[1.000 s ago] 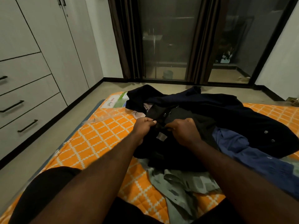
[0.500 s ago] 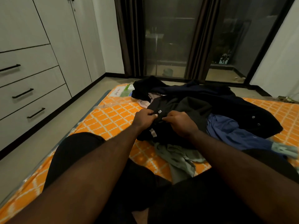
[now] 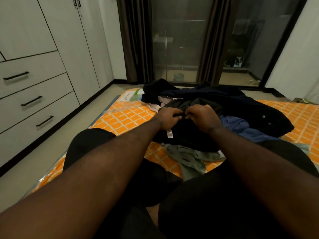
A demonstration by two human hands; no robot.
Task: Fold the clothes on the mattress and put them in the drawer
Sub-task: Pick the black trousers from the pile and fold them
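Fingers (image 3: 178, 114) of the left hand (image 3: 167, 118) and right hand (image 3: 203, 119) curl onto a black garment (image 3: 189, 141), pinching it atop the clothes heap (image 3: 241, 107) on the orange mattress (image 3: 127, 118); its folds beneath them vanish in darkness. Compared with half a second earlier, the fingertips nearly meet.

fingers (image 3: 174, 112) tucked into black garment (image 3: 188, 140), drawers (image 3: 34, 83) cropped

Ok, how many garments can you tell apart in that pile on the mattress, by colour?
Black: 1, the black garment gripped by left hand and right hand
Navy: 1, the navy coat
Blue: 1, the blue shirt
Grey-green: 1, the grey-green garment
Pale pink: 1, the pale pink garment
Total: 5 told apart; the dark heap at the far end may be part of the coat.
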